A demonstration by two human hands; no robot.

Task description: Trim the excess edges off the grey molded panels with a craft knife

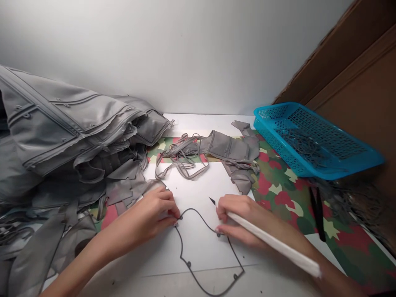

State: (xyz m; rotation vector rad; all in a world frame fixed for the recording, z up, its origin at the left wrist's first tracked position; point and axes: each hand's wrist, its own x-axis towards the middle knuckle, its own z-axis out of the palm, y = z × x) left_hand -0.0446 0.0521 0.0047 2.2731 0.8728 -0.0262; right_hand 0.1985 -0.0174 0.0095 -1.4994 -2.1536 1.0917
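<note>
Head view: hands (159,211) pinch the dark loop (189,264) between them (right hand (238,211) gripping knife (272,242)).

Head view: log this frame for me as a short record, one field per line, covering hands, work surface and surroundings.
Left hand: pinching the thin dark outline at its upper-left corner
Right hand: holding a white-handled knife, fingertips near the outline's right side
Under the outline: white sheet
Left side: heaped grey material
Right side: blue basket with dark strands; black tool on camouflage-patterned surface
</note>
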